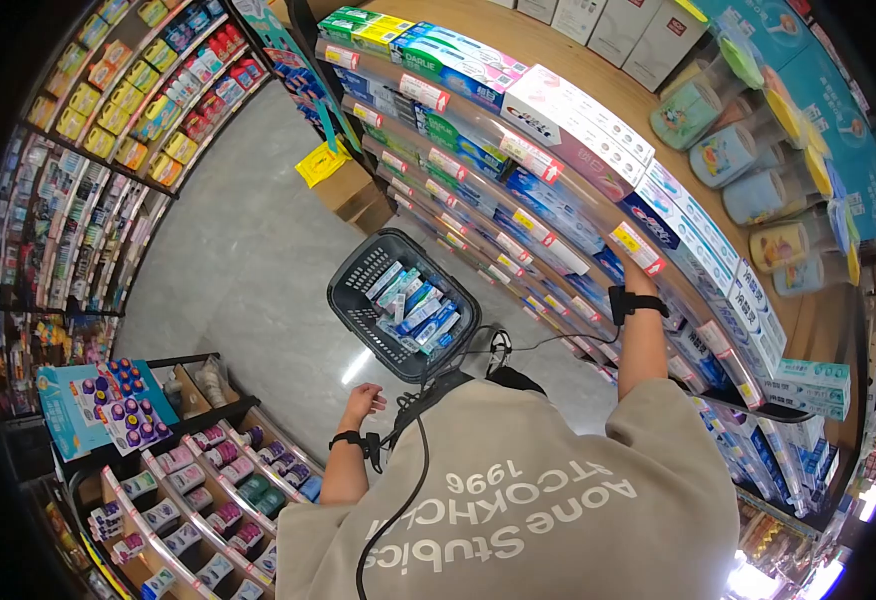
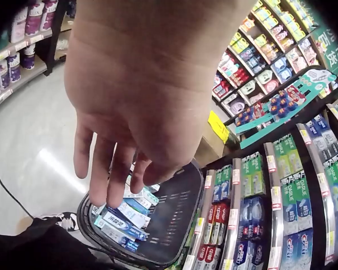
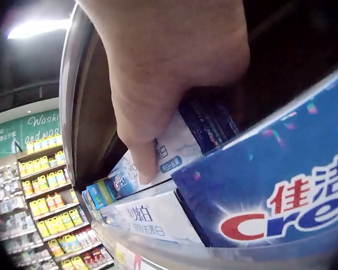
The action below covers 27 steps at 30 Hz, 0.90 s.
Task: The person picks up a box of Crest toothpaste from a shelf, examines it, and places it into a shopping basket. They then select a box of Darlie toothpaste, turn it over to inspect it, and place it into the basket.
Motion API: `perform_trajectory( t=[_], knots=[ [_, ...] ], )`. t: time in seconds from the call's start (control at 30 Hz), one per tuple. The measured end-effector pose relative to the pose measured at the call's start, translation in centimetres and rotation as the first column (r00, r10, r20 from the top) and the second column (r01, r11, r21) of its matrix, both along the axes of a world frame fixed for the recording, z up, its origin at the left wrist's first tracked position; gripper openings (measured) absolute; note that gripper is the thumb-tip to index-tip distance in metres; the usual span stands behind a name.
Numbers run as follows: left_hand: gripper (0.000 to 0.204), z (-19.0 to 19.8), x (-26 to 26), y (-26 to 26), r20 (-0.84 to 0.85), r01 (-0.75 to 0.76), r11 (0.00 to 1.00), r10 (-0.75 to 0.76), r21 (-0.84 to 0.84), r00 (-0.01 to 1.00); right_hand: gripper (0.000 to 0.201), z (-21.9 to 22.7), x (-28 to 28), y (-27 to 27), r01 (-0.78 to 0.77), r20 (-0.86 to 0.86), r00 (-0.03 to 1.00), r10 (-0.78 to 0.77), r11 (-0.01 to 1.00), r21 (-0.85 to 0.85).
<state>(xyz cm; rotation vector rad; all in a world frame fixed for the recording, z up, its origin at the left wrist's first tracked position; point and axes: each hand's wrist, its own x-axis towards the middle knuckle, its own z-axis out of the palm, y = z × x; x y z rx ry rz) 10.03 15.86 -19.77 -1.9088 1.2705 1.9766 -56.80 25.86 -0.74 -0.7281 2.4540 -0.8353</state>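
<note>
Right-hand fingers [image 3: 146, 162] touch a smooth, oblong, white-and-blue cardboard carton [image 3: 169, 154].

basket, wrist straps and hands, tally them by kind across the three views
Basket: 1
Wrist straps: 2
Left hand and right hand: 2
Total: 5

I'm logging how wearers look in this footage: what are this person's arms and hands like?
The left hand and right hand show no gloves. Black straps circle both wrists: the left strap and right strap. The khaki sleeves are plain, loose and short, leaving the forearms bare. A black cable runs over the shirt.
</note>
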Motion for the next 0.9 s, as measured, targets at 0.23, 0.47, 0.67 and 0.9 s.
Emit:
perform_trajectory(
  t=[0.23, 0.47, 0.67, 0.9],
  knots=[
    [0.026, 0.3, 0.3, -1.0, -0.011, -0.021, 1.0, 0.021, -0.001, 1.0, 0.094, 5.6, 3.6, -4.6, -0.072, 0.245, 0.968, 0.059, 0.996, 0.044],
    [0.026, 0.2, 0.9, -2.0, 0.023, -0.003, 1.0, 0.003, 0.009, 1.0, 0.1, 8.0, 5.5, -5.4, -0.157, 0.063, 0.987, 0.145, 0.945, 0.286],
    [0.027, -0.7, 1.3, -3.4, 0.003, 0.026, 1.0, -0.026, 0.005, 1.0, 0.096, 10.2, 7.1, -4.3, -0.144, -0.159, 0.961, 0.226, 0.902, 0.408],
    [0.026, -1.2, 1.7, -4.8, -0.002, 0.055, 0.998, -0.055, -0.012, 0.998, 0.092, 10.2, 7.4, -6.1, -0.162, -0.12, 0.97, 0.211, 0.931, 0.329]
  ],
)
